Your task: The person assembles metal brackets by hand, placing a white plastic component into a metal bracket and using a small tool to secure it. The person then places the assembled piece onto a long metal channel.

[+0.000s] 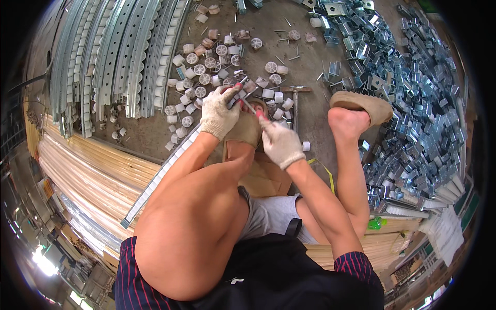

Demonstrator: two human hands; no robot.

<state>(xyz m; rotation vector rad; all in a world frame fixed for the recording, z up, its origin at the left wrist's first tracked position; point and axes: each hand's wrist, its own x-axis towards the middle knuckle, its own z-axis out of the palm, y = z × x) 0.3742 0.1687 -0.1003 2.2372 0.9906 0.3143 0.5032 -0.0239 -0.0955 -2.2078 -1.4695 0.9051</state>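
My left hand [219, 111], in a pale knit glove with reddish fingertips, is closed round the far end of a roller track [168, 170]. This narrow metal channel with white rollers slants down to the left, past my left leg. My right hand [281, 142], gloved the same way, grips a thin metal rod-like tool [248, 105]. The tool points up and left to the track's end, between the two hands. Its exact kind is hard to make out, since my fingers cover its near end. My sandaled foot [243, 129] is right beneath the hands.
Loose white roller wheels [205, 79] and small pins litter the floor ahead. A hammer [296, 101] lies right of them. Finished-looking roller tracks [124, 57] are stacked at far left, long wrapped bundles [93, 165] below. Bent metal brackets [408, 113] pile up at right.
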